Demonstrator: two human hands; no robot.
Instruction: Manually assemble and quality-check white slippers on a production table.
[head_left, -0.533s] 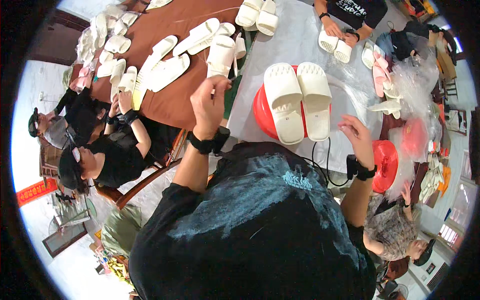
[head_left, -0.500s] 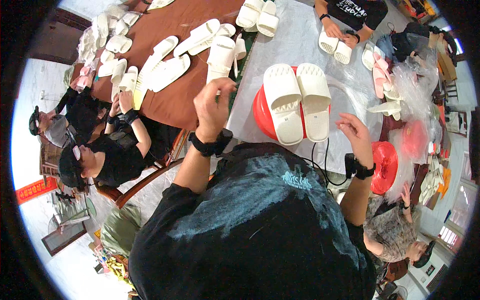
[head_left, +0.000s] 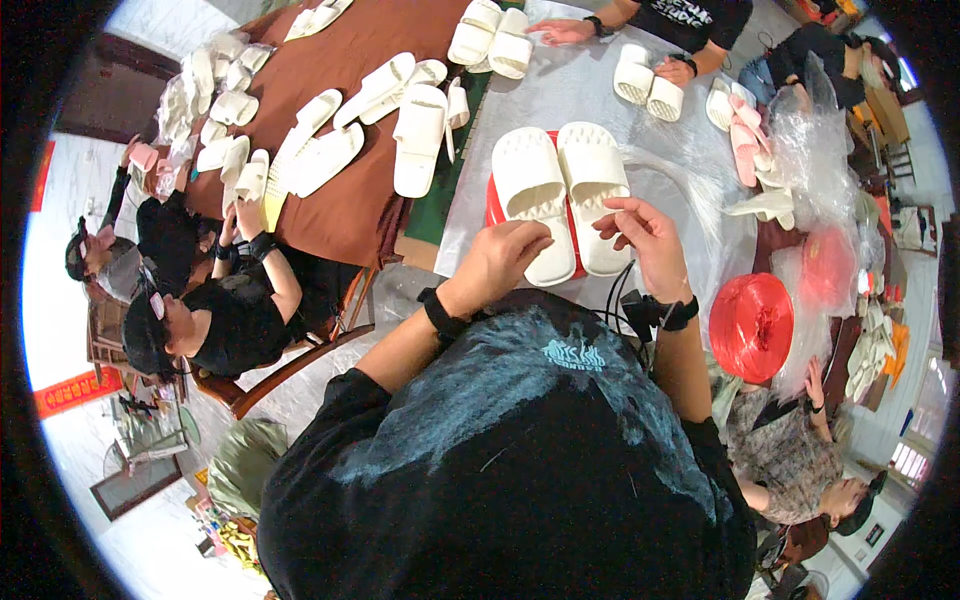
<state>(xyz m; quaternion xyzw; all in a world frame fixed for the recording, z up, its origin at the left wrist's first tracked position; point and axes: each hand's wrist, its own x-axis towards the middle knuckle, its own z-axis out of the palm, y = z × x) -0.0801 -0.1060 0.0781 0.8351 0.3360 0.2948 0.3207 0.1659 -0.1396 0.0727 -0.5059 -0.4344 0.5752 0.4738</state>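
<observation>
1. since half a second ago the left hand [head_left: 500, 262] has dropped from its raised spot over the brown table [head_left: 350, 215] to the near end of the left slipper [head_left: 533, 200].
2. the right hand [head_left: 648, 240] has come in too, now at the heel of the right slipper [head_left: 594, 190]; both hands have closed on the pair.
3. left hand curled, touching the slipper's heel; cannot tell if it grips. right fingers loosely bent, nothing clearly pinched.
4. the cream pair lies side by side on a red tray [head_left: 492, 205], on the grey table [head_left: 560, 100].
5. clear plastic bags [head_left: 810, 140] pile at right; a red twine spool [head_left: 752, 326] sits near the right wrist; a red banner [head_left: 75, 392] hangs far left.
</observation>
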